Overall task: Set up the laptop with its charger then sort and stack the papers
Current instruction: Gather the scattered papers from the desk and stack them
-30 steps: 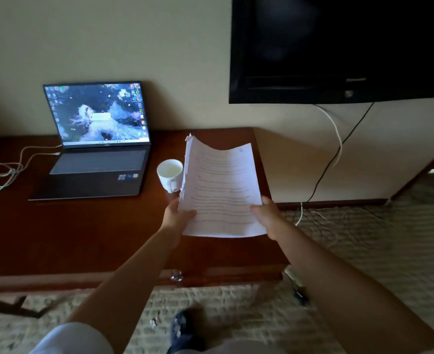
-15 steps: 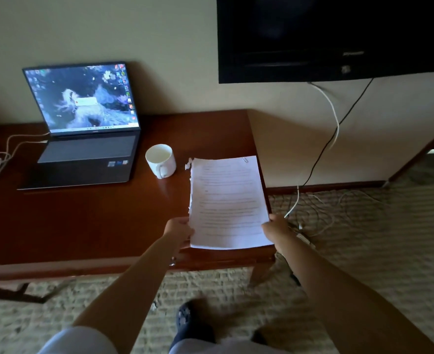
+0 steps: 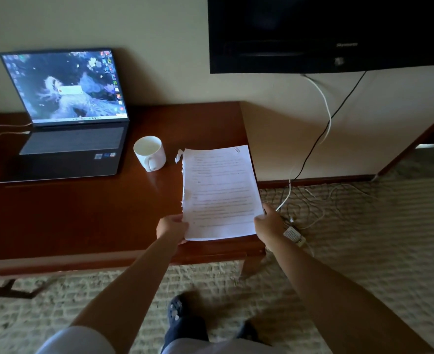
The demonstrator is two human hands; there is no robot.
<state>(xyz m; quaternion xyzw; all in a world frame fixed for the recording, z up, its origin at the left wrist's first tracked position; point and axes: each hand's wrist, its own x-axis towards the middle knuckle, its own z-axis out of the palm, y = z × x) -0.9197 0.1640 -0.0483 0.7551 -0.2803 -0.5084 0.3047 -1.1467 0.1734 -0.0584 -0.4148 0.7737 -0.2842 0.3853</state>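
Observation:
A stack of white printed papers (image 3: 219, 190) lies flat on the right end of the dark wooden table (image 3: 83, 215), with torn bits along its left edge and a paper clip at its top right corner. My left hand (image 3: 172, 227) holds the stack's near left corner. My right hand (image 3: 268, 222) holds its near right edge. The open laptop (image 3: 68, 116) stands at the back left with its screen lit. A white charger cable (image 3: 4, 130) runs into its left side.
A white mug (image 3: 150, 152) stands between the laptop and the papers. A black TV (image 3: 325, 31) hangs on the wall above. Cables and a white adapter (image 3: 294, 235) lie on the carpet right of the table. My feet are below the table's front edge.
The papers were held up tilted in the air one second ago. Both hands lowered them, and they now lie flat on the table's right end.

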